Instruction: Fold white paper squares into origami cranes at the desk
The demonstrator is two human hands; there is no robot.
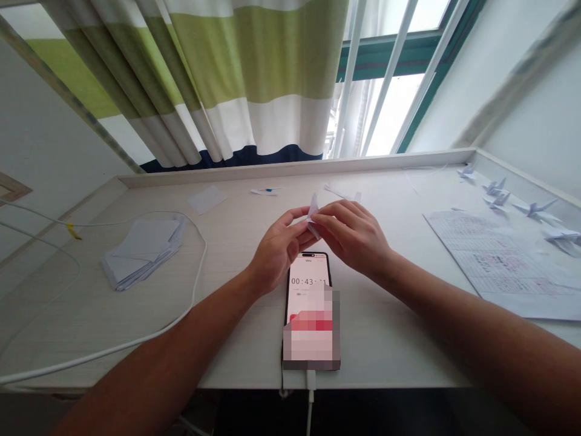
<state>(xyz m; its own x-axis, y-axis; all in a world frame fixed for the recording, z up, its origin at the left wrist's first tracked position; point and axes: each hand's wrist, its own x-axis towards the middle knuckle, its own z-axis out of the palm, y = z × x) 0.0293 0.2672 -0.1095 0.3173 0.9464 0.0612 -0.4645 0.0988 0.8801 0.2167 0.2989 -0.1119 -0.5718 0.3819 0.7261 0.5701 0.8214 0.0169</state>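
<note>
Above the middle of a pale desk (236, 315), both my hands pinch a small folded white paper piece (313, 209). My left hand (276, 248) grips it from the left with thumb and fingertips. My right hand (354, 233) closes over it from the right and hides most of the paper. Just below the hands lies a phone (309, 284) with a timer on its screen, part of it blurred out.
A stack of white paper squares (143, 251) lies at the left, ringed by a white cable (195, 284). A printed sheet (503, 263) and several folded paper cranes (533, 209) sit at the right. Paper scraps (265, 191) lie near the back ledge, below a striped curtain.
</note>
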